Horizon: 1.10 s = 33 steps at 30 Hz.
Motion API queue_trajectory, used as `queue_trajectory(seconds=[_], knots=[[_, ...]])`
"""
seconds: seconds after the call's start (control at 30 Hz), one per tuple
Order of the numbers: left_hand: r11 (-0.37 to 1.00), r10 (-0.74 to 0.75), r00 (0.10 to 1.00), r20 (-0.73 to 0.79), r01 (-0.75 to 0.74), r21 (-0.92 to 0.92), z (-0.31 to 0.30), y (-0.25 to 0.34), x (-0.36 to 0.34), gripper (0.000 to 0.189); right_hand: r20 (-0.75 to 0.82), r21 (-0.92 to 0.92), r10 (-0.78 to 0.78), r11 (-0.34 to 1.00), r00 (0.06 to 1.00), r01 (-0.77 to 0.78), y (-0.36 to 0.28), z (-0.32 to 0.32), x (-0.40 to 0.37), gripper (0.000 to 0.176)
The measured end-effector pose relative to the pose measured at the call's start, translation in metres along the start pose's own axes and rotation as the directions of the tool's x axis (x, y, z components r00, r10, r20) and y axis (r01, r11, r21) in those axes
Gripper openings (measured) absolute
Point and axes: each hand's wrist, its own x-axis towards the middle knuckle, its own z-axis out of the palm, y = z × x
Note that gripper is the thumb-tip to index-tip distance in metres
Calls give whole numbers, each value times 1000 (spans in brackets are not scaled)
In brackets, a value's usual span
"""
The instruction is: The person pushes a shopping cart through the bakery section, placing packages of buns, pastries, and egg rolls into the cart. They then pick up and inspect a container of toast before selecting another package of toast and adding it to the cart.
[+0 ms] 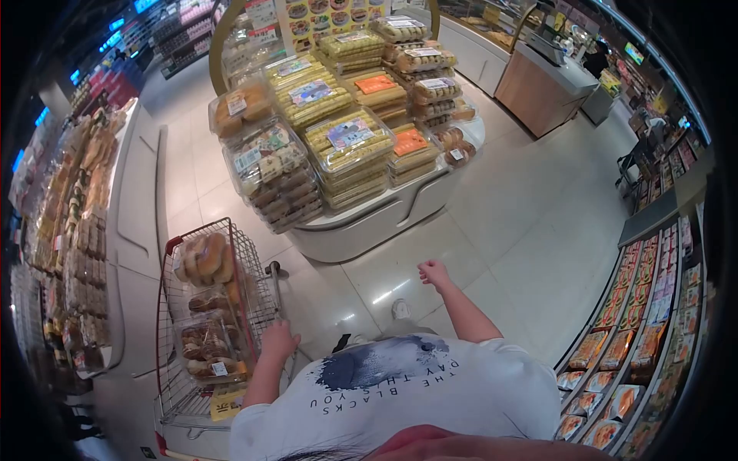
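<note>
Glossy tiles [492,300] lie under one shopping cart [174,245] carrying at least three bread packs [206,346]. The left hand [281,338] is just beside it, grip unclear; the right hand [434,274], loosely curled, is well apart. Beyond the cart: one display stand [346,240].

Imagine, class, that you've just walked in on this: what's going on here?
A person in a white T-shirt is among bakery displays. The left hand is beside a shopping cart containing packaged bread; whether they touch is unclear. The right hand is out in front, loosely curled, with nothing visible in it. Ahead, a display stand bears stacked clear packs of baked goods.
</note>
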Motion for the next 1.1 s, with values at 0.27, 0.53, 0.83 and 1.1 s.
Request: queue_trajectory(seconds=[0.27,0.53,0.83,1.1], knots=[[972,-172,978,115,187,-144,12,40,18,48,55,300,-303,914,951,274,-235,27,159,25],[853,-395,910,125,414,-317,2,84,14,46,171,82,-221,974,960,209,-291,44,220,32],[696,-563,810,165,572,-433,13,97,-27,48,14,327,-297,904,955,276,-303,-10,198,26],[429,-512,848,-138,112,-896,3,76,-37,53,264,445,-661,729,702,520,-350,-19,64,11]])
